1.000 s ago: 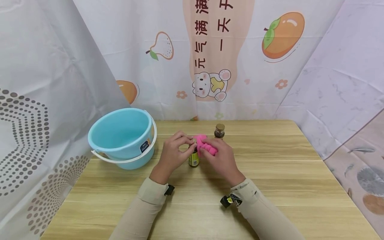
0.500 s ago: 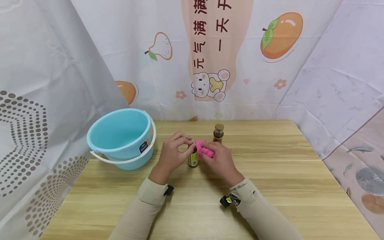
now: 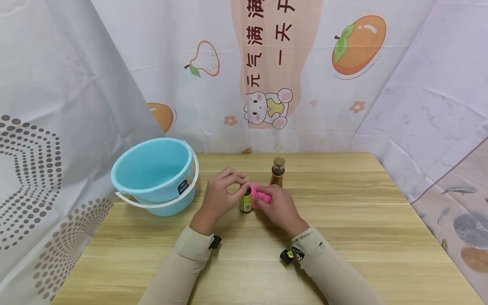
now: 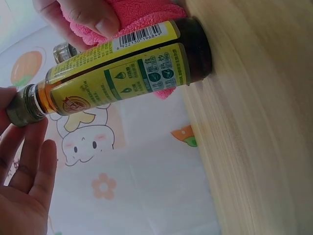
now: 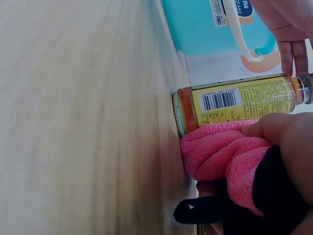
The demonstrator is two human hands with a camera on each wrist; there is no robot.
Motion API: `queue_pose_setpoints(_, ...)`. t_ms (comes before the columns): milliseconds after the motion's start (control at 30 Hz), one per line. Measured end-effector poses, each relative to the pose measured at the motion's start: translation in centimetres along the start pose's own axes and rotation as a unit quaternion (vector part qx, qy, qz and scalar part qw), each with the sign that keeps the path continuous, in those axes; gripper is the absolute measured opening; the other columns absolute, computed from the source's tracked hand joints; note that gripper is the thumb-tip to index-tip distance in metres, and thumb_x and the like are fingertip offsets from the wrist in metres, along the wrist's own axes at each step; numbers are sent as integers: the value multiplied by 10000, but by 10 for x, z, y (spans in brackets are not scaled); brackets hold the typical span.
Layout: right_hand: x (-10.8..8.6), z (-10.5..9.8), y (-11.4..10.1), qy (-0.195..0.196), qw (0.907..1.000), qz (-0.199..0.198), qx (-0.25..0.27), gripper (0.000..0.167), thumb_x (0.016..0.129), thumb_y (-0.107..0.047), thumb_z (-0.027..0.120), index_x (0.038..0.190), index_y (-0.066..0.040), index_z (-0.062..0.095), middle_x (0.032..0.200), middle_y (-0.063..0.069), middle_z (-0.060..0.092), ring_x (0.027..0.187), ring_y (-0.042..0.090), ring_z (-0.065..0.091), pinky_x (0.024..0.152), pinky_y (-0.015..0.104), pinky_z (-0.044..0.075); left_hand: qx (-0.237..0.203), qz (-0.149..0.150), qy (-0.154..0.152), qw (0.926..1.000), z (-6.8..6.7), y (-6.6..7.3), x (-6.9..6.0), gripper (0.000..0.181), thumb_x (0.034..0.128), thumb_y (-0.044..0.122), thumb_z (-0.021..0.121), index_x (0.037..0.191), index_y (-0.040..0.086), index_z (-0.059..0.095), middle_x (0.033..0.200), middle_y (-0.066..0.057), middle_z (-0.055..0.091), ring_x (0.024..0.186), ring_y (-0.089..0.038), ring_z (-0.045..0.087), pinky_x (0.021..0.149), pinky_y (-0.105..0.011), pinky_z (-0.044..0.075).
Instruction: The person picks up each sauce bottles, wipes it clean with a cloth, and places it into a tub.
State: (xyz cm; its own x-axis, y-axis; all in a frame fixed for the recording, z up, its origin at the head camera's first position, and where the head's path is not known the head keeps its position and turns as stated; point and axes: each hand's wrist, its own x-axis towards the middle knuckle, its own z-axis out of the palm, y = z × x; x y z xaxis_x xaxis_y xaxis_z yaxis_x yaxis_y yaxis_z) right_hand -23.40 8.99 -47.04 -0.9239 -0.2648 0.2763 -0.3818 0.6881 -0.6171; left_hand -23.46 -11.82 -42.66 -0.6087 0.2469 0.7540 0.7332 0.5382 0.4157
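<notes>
A glass bottle with a yellow label [image 4: 117, 71] stands upright on the table, dark liquid inside. My left hand [image 3: 223, 190] pinches its cap [image 4: 24, 105] between thumb and fingers. In my right hand [image 3: 280, 207] I grip a bunched pink cloth [image 5: 225, 152], pressed against the side of the bottle, low down near its base. The right wrist view shows a black loop [image 5: 200, 209] beside the cloth. Behind the right hand stands a second bottle [image 3: 277, 174] with a gold-coloured cap; its lower part is hidden.
A light blue bucket [image 3: 152, 201] with a white handle [image 3: 152, 206] stands at the left of the wooden table [image 3: 343, 220]. A patterned curtain [image 3: 213, 97] hangs along the table's back edge.
My right hand has moved the cloth down the bottle, from near its neck to its lower part. More of the second bottle shows. The left hand stays on the cap.
</notes>
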Motion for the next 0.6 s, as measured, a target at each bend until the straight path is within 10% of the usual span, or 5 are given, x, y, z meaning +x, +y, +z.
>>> queue_pose_setpoints(600, 0, 4, 3, 229, 9997, -115, -9, 352, 924, -295, 789, 1243, -149, 768, 1171, 77, 738, 1007, 217, 694, 799, 389, 586, 156, -95, 50, 9998, 1, -1, 0, 132, 901, 186, 828, 847, 76, 777, 961, -6, 750, 935, -136, 759, 810, -272, 625)
